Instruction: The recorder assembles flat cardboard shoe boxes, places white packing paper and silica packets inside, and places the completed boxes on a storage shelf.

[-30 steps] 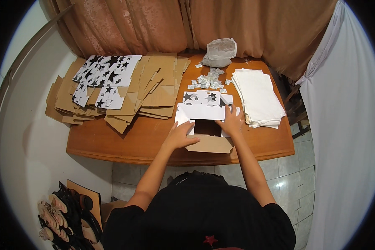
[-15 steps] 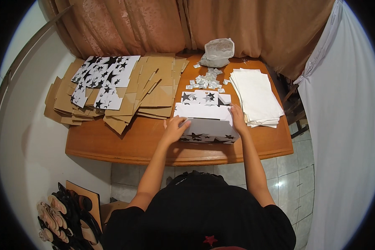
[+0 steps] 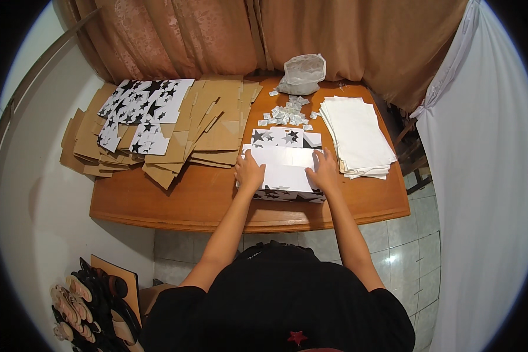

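A white cardboard box with black stars (image 3: 285,175) stands on the wooden table (image 3: 176,202), its plain white top facing up. My left hand (image 3: 249,171) presses flat on the box's left end, and my right hand (image 3: 324,171) presses on its right end. A second star-printed piece (image 3: 278,137) lies flat just behind the box.
A spread of flattened brown and star-printed cardboard blanks (image 3: 152,126) covers the table's left half. A stack of white sheets (image 3: 356,136) lies at right. Small silver packets (image 3: 287,113) and a clear plastic bag (image 3: 302,73) sit at the back. Sandals (image 3: 82,305) lie on the floor, lower left.
The box was open with its brown inside showing; its flaps have been folded over and it is now closed, with both hands flat on its top.
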`<state>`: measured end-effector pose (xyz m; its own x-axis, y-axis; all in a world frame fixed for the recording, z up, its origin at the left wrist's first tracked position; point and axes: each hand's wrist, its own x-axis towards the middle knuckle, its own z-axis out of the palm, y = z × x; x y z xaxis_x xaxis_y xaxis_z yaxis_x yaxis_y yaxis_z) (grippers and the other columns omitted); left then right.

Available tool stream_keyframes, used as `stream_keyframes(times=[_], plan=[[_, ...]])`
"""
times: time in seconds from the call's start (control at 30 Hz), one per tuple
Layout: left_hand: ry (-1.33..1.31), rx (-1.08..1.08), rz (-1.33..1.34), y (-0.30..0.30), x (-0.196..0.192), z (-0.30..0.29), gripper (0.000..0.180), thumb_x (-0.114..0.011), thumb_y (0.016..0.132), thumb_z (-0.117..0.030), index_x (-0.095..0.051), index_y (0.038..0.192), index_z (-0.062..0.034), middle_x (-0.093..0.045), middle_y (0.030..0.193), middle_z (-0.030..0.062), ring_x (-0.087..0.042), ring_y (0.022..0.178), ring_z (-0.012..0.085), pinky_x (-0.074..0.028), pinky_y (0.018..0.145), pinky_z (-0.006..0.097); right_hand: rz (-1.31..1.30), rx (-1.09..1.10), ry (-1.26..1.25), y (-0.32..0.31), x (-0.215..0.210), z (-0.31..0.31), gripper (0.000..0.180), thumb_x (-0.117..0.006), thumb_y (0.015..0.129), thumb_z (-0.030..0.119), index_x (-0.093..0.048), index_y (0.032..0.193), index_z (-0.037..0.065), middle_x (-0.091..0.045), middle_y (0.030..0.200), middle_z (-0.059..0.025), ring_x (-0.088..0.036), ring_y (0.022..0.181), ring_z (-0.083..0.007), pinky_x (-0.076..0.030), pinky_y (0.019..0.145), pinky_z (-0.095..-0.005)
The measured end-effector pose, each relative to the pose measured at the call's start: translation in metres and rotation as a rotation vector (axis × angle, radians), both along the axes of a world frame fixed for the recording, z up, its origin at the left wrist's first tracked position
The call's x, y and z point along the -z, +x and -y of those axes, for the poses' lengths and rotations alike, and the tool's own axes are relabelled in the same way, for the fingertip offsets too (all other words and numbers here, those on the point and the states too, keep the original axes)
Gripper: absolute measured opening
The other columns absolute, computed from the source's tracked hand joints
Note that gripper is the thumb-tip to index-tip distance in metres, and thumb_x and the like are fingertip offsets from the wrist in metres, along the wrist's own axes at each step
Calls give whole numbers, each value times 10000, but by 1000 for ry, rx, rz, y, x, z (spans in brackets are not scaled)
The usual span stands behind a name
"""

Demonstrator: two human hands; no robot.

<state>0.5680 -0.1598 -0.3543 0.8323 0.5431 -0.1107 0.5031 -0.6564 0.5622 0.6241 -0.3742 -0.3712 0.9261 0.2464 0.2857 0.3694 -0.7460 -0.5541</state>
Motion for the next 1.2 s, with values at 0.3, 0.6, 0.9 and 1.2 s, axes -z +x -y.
stream_keyframes(times=[0.3, 0.6, 0.9, 1.2], plan=[[216, -17, -53, 3, 10, 12, 644, -686, 738, -234, -357, 1281, -128, -350, 1287, 204, -404, 1142, 398, -345, 914, 507, -102, 131, -317, -6, -2, -15, 697, -744, 622, 229, -437, 1234, 105, -262, 1387, -203, -382, 1139, -457, -427, 872, -487], [54, 68, 393, -4, 41, -30, 691, -688, 715, -282, -357, 1257, -10, -501, 1125, 234, -516, 1019, 393, -419, 861, 440, 75, 44, -310, 1, 0, -5, 742, -689, 662, 376, -402, 1273, 69, -303, 1371, -211, -380, 1149, -450, -395, 906, -502], [-893, -61, -256, -53, 19, -50, 849, -545, 732, -633, -330, 1343, -84, -390, 1319, 170, -465, 1108, 376, -432, 854, 451, -266, 167, -112, 2, -4, 0, 882, -676, 634, 516, -378, 1309, 33, -278, 1330, -296, -376, 1173, -445, -385, 923, -486], [-1250, -134, 362, -64, -7, -17, 785, -718, 711, -380, -250, 1302, -161, -327, 1303, 140, -303, 1198, 333, -386, 861, 521, -241, 266, 176, -20, -51, -4, 811, -619, 733, 455, -312, 1331, 2, -286, 1299, -319, -361, 1181, -455, -347, 959, -476]])
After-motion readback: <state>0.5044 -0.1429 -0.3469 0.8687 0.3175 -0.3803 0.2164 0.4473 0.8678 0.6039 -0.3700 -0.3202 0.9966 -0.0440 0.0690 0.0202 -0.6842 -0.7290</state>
